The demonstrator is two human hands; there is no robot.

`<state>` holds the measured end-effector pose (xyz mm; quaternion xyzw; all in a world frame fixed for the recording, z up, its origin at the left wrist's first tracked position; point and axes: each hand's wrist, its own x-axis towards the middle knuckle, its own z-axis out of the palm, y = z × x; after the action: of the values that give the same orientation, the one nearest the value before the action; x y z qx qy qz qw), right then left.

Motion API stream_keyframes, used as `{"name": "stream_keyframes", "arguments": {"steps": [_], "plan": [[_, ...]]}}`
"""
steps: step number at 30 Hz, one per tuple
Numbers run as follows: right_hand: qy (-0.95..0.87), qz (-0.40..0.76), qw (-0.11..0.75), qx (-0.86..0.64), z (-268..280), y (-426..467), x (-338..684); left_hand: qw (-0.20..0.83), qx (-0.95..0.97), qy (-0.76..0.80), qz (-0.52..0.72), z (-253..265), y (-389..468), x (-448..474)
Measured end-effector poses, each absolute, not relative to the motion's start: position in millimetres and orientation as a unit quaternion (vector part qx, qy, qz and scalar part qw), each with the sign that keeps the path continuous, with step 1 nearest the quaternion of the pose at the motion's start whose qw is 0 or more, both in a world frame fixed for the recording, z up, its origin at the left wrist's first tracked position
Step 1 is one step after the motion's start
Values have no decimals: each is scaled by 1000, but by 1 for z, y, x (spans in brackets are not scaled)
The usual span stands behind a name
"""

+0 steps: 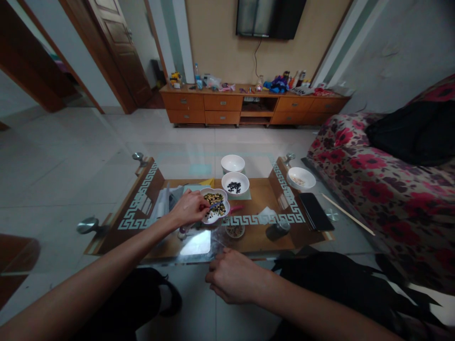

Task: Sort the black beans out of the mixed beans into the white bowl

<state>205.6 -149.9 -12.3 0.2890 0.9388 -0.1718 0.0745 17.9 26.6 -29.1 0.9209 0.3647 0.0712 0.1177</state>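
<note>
Two bare hands work over a glass-topped coffee table (106,222) in a living room. The left hand (190,208) is pinched narrow around a slim blue tool, apparently tweezers (215,205), whose tips dip into a white flower-shaped dish (215,219) of mixed dark and pale beans (214,199). The right hand (232,279) rests loosely curled at the near edge of the table, holding nothing that can be made out. Just beyond the dish stands a white bowl (235,182) with a few dark beans, behind it an empty-looking white bowl (232,163), and to the right a third bowl (301,177) with pale pieces. A dark phone (315,211) and a thin stick (348,215) lie near the floral sofa (373,189).

Beans of this kind are judged small, hard, light and smooth, apt to skid or spring from metal tips; each looks best taken across its narrow middle with gentle pressure. The ceramic dish is likely brittle and slides easily on glass, so steadying it by the rim seems wise.
</note>
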Motion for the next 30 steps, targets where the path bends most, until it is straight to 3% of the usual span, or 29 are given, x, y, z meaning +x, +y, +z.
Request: {"name": "stream_keyframes", "arguments": {"steps": [7, 16, 25, 30], "plan": [[943, -152, 50, 292, -20, -151, 205, 135, 913, 371, 100, -38, 28, 19], [937, -160, 97, 295, -11, -149, 203, 125, 918, 363, 104, -34, 28, 15], [938, -160, 91, 293, -14, -150, 203, 149, 873, 408, 224, -26, 50, 30], [932, -166, 105, 304, -12, -146, 203, 132, 878, 415, 200, -23, 58, 51]]}}
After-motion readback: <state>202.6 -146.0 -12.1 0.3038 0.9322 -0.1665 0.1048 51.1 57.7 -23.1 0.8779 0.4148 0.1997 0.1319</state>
